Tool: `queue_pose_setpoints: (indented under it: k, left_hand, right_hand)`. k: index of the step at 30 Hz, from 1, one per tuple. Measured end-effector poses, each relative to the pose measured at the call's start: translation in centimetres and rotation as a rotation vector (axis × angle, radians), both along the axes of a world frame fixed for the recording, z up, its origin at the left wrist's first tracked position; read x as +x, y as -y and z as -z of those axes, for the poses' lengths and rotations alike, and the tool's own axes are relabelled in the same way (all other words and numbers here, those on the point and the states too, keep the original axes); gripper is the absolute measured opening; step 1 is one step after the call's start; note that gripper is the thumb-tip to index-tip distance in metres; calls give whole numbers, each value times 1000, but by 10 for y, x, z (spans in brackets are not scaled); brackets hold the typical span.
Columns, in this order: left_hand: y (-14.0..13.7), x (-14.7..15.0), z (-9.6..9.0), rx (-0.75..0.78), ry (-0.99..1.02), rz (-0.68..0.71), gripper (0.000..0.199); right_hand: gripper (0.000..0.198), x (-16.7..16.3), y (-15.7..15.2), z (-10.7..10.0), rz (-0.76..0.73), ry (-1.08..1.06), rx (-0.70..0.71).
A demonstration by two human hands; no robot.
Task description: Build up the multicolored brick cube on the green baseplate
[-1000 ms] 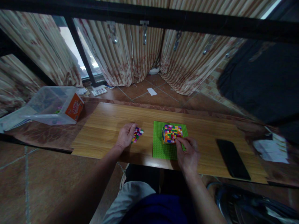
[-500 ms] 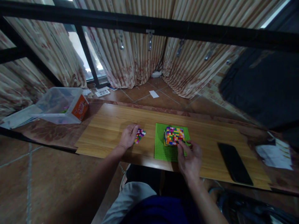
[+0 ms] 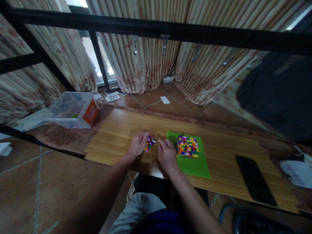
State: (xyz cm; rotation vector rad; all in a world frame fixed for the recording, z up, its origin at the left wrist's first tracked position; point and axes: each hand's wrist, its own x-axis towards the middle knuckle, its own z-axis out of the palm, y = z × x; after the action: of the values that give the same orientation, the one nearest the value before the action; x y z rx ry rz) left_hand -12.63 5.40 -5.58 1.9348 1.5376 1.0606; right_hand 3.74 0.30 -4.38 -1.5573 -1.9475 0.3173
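Note:
A block of small multicoloured toy bricks (image 3: 187,146) sits on a green studded baseplate (image 3: 195,169). To its left, a patch of loose little bricks (image 3: 149,142) lies on the wooden board. My left hand (image 3: 138,143) rests on the board against the left side of these loose bricks, lightly curved, with no grip on a brick visible. Between the loose bricks and the built block is my right hand (image 3: 167,156), its thumb and index finger apart and pointing toward the loose bricks. Nothing shows between those fingertips. The baseplate's left edge is partly behind my right hand.
A black phone-like slab (image 3: 255,180) lies at the right of the board (image 3: 109,130). On the left stands a clear plastic bin (image 3: 69,110) with an orange label and a few coloured pieces inside. Papers (image 3: 297,172) lie at the far right. A black metal bar (image 3: 146,27) crosses beyond.
My right hand has left the built block and moved left to beside the loose bricks. My left hand stays by them. The whole view has shifted slightly.

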Motion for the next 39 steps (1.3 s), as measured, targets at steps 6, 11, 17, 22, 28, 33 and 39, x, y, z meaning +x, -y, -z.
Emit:
queue_pose_setpoints:
  k: [6,11,17,22,28,33,39]
  left_hand:
    - [2,-1,-4,15,-27,36,48]
    - [5,1,-9,89,-171,231,47]
    - [4,0,-6,50,-155,297,46]
    - [2,-3,-5,-7,-91,305,45]
    - [4,-2,-9,-45,-47,276,44]
    - [4,-1,-9,-35,-32,216,42]
    - [3,-2,-10,-39,-35,197,40]
  right_hand:
    - [37,-5,-28,-1,-106,156,-119]
    - [27,-5,-26,2,-124,156,-121]
    - [24,-4,-13,11,-98,64,-92]
    - [25,-4,-5,13,-98,-24,-52]
    - [23,4,10,1,-64,-137,9]
    - [18,27,40,-15,-41,-226,39]
    - [17,76,63,-19,133,-273,109]
